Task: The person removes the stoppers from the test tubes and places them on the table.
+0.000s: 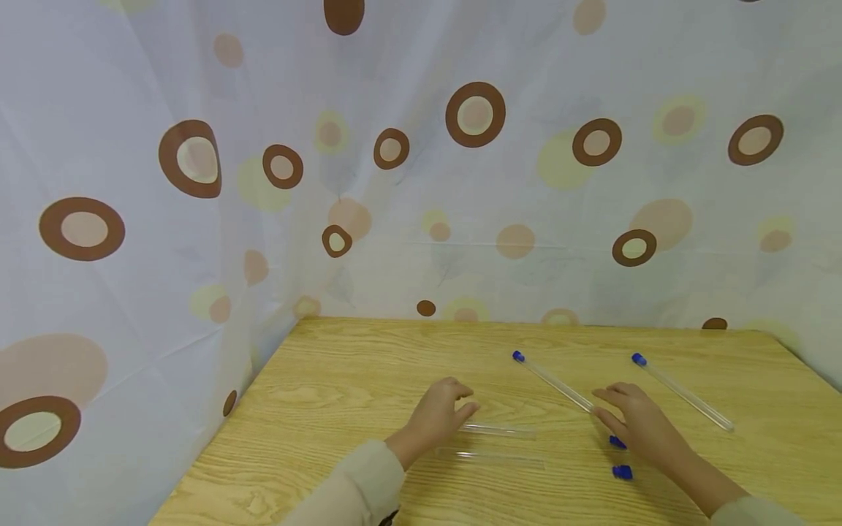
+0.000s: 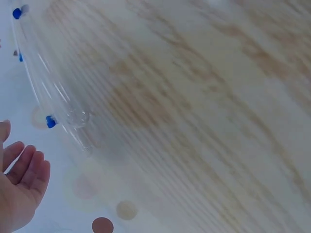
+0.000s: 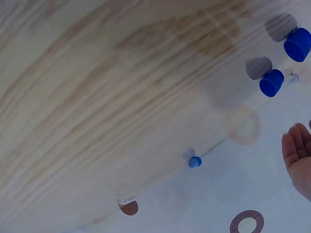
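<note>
My left hand [image 1: 437,418] hovers by the left ends of two clear tubes without caps, a farther tube [image 1: 501,431] and a nearer tube [image 1: 493,458]. Its fingers are relaxed and hold nothing; the left wrist view shows that hand [image 2: 23,191] apart from the tubes. Over two loose blue caps, a farther cap [image 1: 617,442] and a nearer cap [image 1: 622,473], is my right hand [image 1: 641,429], partly hiding the farther one. In the right wrist view its fingers [image 3: 290,148] are loosely bent, with nothing seen in them. The lower end of a capped tube [image 1: 555,383] lies near its fingertips.
Another blue-capped tube [image 1: 687,397] lies slanted at the right of the wooden table [image 1: 342,372]. A white sheet [image 1: 408,277] with brown and beige circles hangs behind the table and along its left side.
</note>
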Demonstrator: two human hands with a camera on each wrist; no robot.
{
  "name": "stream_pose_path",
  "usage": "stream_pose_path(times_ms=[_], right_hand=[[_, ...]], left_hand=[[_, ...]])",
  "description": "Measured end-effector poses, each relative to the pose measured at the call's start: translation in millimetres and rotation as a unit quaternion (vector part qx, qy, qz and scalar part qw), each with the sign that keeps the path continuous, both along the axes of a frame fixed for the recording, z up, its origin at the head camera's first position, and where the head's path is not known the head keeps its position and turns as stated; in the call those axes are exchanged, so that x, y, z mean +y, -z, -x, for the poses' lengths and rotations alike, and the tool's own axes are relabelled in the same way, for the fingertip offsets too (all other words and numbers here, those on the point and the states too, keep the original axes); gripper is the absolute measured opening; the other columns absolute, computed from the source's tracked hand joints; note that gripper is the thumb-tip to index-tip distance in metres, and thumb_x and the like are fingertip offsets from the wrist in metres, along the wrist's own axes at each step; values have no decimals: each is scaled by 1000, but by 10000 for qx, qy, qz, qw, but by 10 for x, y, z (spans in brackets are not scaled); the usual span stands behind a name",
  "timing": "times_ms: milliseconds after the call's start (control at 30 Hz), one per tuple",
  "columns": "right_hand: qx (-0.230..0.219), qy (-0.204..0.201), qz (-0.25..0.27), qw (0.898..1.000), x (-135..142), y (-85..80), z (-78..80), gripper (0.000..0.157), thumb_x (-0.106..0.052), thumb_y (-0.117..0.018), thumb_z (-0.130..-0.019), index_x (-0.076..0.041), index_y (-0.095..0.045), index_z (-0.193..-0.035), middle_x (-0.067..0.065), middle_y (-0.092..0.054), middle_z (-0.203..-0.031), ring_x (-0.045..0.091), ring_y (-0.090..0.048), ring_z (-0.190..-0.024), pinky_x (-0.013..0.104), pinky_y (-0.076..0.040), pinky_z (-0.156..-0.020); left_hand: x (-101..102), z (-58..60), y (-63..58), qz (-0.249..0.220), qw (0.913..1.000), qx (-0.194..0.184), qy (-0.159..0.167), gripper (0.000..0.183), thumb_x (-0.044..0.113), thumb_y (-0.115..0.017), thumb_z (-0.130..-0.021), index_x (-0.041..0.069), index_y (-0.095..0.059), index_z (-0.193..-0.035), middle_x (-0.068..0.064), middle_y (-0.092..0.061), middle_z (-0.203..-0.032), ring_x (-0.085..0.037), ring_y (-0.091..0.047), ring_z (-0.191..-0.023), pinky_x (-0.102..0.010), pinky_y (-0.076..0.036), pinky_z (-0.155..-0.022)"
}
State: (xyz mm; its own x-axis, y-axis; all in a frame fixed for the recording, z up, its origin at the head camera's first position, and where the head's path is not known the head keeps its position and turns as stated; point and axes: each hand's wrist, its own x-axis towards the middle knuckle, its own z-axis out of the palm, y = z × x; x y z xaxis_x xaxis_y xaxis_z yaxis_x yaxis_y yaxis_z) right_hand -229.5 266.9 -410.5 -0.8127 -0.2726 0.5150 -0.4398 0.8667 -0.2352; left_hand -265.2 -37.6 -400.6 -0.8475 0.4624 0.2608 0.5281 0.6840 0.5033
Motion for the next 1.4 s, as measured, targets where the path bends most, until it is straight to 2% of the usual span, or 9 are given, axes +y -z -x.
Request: stream_pose_path(times_ms=[233, 500, 733, 1000, 1200, 1400], right_hand=[[91, 27, -8, 10000, -38, 6, 79, 27, -5, -73, -75, 6, -66, -98, 11, -63, -87, 25, -58, -80, 34, -54, -64], [-358, 184, 56, 9992, -63, 6, 141, 31, -9, -71, -79, 9, -64, -104, 15, -62, -92, 32, -58, -87, 44, -54, -72], [-589, 266, 67, 9979, -61, 20, 207, 33, -9, -70, -80, 11, -63, -104, 18, -61, -92, 37, -57, -87, 47, -53, -72], [-750, 377, 81, 9964, -61, 59, 264, 35, -10, -69, -81, 14, -61, -105, 23, -61, -93, 40, -57, -87, 50, -52, -74], [-982, 437, 90, 9942, -84, 61, 317, 36, -10, -68, -82, 15, -60, -106, 29, -59, -98, 45, -56, -91, 53, -51, -77], [-1251, 483, 30, 9910, -134, 50, 365, 36, -9, -67, -82, 17, -59, -105, 33, -59, -98, 48, -56, -91, 54, -50, -79]], left_hand=[[77, 63, -50, -120, 9992, -280, -242, 34, 21, -59, -91, -3, -62, -115, -14, -63, -114, -26, -60, -104, -31, -54, -85], [171, 160, -39, -369, 9979, -331, -418, 34, 19, -60, -90, -6, -62, -113, -18, -65, -112, -29, -62, -105, -33, -55, -86], [251, 164, -26, -775, 9929, -721, -535, 34, 17, -61, -90, -7, -61, -113, -19, -64, -114, -31, -60, -107, -35, -54, -87], [351, 193, 3, -953, 9904, -754, -658, 33, 17, -61, -90, -8, -61, -111, -20, -64, -112, -32, -61, -106, -36, -54, -86], [425, 214, 16, -912, 9905, -715, -740, 33, 18, -63, -89, -7, -63, -110, -19, -65, -110, -30, -62, -104, -35, -55, -84], [509, 219, 28, -949, 9880, -874, -849, 32, 18, -62, -89, -8, -62, -109, -18, -65, -110, -29, -62, -103, -33, -55, -84]])
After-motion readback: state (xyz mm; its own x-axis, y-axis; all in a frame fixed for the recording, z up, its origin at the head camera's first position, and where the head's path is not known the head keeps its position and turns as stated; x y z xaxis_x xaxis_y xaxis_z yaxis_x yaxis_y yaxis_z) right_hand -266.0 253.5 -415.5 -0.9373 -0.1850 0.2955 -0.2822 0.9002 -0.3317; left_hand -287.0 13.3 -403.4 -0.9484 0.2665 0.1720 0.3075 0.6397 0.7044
